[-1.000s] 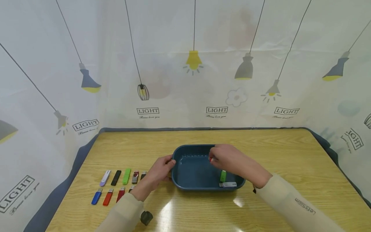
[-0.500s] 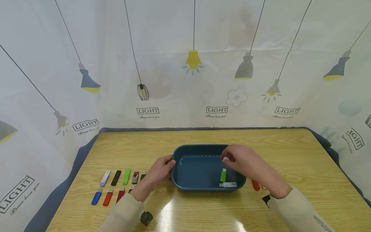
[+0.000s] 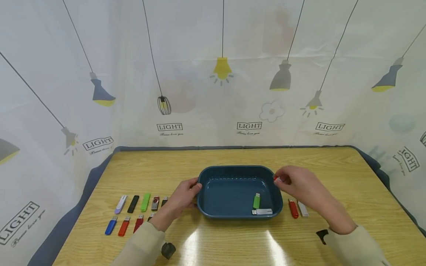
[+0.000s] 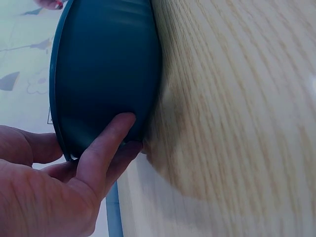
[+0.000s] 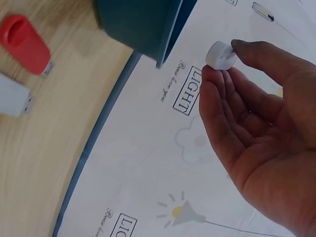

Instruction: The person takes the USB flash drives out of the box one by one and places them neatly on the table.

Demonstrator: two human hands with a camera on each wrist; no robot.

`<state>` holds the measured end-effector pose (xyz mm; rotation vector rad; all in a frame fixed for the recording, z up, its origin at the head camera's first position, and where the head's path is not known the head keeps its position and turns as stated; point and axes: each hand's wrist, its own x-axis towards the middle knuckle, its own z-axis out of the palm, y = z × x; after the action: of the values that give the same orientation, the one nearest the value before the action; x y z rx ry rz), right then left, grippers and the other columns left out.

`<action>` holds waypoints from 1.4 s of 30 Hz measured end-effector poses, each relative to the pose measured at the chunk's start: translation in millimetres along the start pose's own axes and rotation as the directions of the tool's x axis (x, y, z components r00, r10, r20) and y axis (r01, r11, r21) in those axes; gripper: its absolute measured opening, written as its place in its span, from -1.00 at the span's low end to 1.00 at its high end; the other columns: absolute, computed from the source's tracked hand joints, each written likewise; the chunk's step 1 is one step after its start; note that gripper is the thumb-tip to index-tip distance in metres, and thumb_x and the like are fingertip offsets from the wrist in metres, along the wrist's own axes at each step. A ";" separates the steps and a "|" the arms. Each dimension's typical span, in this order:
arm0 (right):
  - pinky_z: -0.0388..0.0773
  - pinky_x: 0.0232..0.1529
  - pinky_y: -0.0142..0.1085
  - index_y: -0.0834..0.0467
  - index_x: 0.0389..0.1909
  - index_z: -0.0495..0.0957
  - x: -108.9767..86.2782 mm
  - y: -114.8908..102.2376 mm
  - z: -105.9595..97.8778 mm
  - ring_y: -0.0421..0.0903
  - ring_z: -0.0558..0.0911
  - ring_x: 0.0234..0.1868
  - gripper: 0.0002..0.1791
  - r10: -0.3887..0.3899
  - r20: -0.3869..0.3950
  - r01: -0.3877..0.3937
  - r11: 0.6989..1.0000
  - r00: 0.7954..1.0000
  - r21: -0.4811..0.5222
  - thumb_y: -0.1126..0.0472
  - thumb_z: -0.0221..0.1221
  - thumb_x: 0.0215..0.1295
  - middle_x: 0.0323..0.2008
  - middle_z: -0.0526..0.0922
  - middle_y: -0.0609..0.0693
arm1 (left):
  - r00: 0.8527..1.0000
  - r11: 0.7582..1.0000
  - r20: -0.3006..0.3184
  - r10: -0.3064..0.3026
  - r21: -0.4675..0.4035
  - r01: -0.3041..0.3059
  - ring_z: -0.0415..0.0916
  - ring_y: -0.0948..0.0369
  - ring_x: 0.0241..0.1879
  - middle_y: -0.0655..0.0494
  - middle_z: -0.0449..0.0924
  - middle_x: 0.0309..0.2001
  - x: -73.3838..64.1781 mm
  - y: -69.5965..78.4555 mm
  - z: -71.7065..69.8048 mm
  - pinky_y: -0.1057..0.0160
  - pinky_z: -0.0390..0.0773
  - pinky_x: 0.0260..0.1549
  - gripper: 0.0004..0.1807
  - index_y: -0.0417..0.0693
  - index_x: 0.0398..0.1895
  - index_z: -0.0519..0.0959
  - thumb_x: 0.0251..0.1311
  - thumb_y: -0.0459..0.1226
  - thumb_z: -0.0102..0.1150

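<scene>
A dark teal basin [image 3: 229, 197] sits on the table with a green USB stick [image 3: 256, 202] and a white USB stick [image 3: 264, 211] inside, near its right end. My left hand [image 3: 181, 194] grips its left end, thumb over the rim and fingers against the outer wall [image 4: 108, 64]. My right hand [image 3: 301, 183], raised beside the right rim, pinches a small, short round piece [image 5: 220, 55], white in the right wrist view with red showing in the head view. Its exact kind I cannot tell.
Right of the basin lie a red USB stick [image 3: 293, 209] and another white stick [image 3: 303, 209]. Two rows of USB sticks are at left, including a blue one [image 3: 111, 225], partly hidden by my left arm. A dark object [image 3: 168, 250] is beside the left sleeve.
My right hand has moved rightward with the small red-and-white piece, from over the basin to just past its right rim, uncovering the sticks beside it. The left hand stays put.
</scene>
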<state>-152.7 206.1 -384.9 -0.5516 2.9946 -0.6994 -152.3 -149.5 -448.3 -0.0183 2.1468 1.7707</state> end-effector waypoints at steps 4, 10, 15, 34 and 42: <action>0.67 -0.27 -0.14 0.19 -0.18 0.72 -5.6 10.7 -0.7 -0.14 0.66 -0.31 -0.89 0.041 -0.033 -0.041 0.999 0.999 -0.014 0.27 0.36 0.32 -0.35 0.71 -0.11 | 1.000 1.000 -0.002 -0.003 -0.003 0.003 0.54 -0.22 0.21 -0.36 0.43 0.32 -0.3 -0.4 0.1 -0.15 0.71 -0.15 -0.52 -0.36 0.50 0.29 0.65 -0.31 -0.16; 0.67 -0.27 -0.08 0.20 -0.22 0.72 -11.9 25.7 -1.9 -0.08 0.69 -0.30 -0.91 0.075 -0.059 -0.075 0.997 0.995 -0.006 0.26 0.35 0.33 -0.33 0.74 -0.08 | 1.000 1.000 0.006 -0.013 -0.007 0.013 0.53 -0.21 0.23 -0.36 0.42 0.34 1.5 -2.0 -0.4 -0.14 0.71 -0.12 -0.52 -0.33 0.52 0.28 0.65 -0.32 -0.16; 0.65 -0.29 -0.06 0.25 -0.21 0.72 -16.4 36.7 -3.2 -0.03 0.70 -0.31 -0.86 0.108 -0.085 -0.110 0.994 0.990 -0.009 0.23 0.32 0.35 -0.34 0.75 -0.03 | 1.000 1.000 0.004 -0.020 -0.014 0.020 0.52 -0.20 0.23 -0.34 0.41 0.35 2.7 -1.9 -0.4 -0.14 0.71 -0.12 -0.52 -0.31 0.52 0.29 0.65 -0.32 -0.16; 0.58 -0.38 -0.12 0.39 -0.11 0.65 -32.3 72.2 -2.4 0.05 0.67 -0.30 -0.67 0.285 0.013 -0.286 0.958 0.958 0.023 0.15 0.29 0.38 -0.28 0.72 0.14 | 1.000 1.000 0.005 -0.022 -0.015 0.023 0.53 -0.20 0.23 -0.35 0.40 0.36 2.3 -2.5 0.4 -0.12 0.72 -0.13 -0.52 -0.30 0.52 0.29 0.65 -0.32 -0.17; 0.54 -0.40 -0.16 0.36 -0.18 0.68 -37.5 86.8 2.0 -0.05 0.63 -0.37 -0.70 0.313 0.050 -0.314 0.949 0.948 0.012 0.14 0.30 0.37 -0.33 0.71 0.07 | 1.000 0.999 0.010 -0.023 -0.025 0.024 0.53 -0.21 0.23 -0.35 0.40 0.36 1.8 -2.4 0.1 -0.13 0.71 -0.13 -0.52 -0.30 0.53 0.28 0.65 -0.33 -0.17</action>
<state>-146.4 290.8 -426.6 -0.0824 2.9256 -0.6769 -153.4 -149.5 -451.1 -0.0413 2.1087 1.7816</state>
